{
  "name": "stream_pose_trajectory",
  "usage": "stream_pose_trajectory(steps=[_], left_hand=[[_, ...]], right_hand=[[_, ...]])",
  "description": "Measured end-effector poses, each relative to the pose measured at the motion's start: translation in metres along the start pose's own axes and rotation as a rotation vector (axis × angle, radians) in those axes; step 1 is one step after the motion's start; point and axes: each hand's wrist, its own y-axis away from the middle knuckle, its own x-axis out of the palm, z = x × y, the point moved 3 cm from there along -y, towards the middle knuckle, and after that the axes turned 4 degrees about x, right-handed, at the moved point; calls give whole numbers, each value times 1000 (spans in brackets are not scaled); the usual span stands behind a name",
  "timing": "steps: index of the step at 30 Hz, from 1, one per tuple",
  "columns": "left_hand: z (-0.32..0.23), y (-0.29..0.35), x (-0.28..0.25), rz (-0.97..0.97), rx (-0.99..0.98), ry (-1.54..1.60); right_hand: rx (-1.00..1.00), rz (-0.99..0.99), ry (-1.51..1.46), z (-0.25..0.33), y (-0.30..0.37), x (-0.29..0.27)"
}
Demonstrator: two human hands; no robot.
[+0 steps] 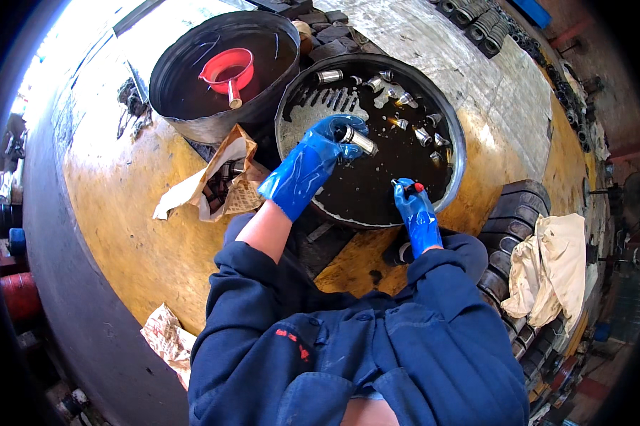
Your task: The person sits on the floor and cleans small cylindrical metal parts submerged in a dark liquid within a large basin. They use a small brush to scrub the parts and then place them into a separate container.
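Observation:
Both hands wear blue rubber gloves. My left hand (311, 157) is closed round a shiny cylindrical metal fitting (360, 140), held above a round black tub (457, 153) of dark liquid. Over the tub's near right rim, my right hand (417, 216) grips a small tool with a red end (419, 187); its working tip is too small to make out. Several similar metal fittings (424, 137) lie in the liquid along the tub's far and right sides, and pale foam (320, 113) floats at the left.
A second dark tub (217, 130) stands at the far left with a red dipper (229, 71) in it. Nearer is a torn paper bag (238, 145) of metal parts. At right, cream cloth (554, 259) drapes over black ribbed blocks (515, 213). Crumpled paper (168, 337) lies lower left.

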Motion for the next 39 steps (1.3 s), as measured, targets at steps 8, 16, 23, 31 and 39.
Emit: stream_pose_trajectory(steps=[8, 16, 23, 31, 39], left_hand=[[-2, -3, 19, 201, 24, 221], [-8, -2, 34, 293, 12, 206], [-6, -2, 33, 266, -21, 173], [-7, -3, 33, 263, -27, 177], [5, -6, 23, 239, -23, 150]], right_hand=[[37, 4, 12, -1, -1, 2], [35, 9, 56, 9, 1, -4], [75, 27, 35, 9, 0, -4], [76, 15, 26, 9, 0, -5], [55, -7, 30, 9, 0, -4]])
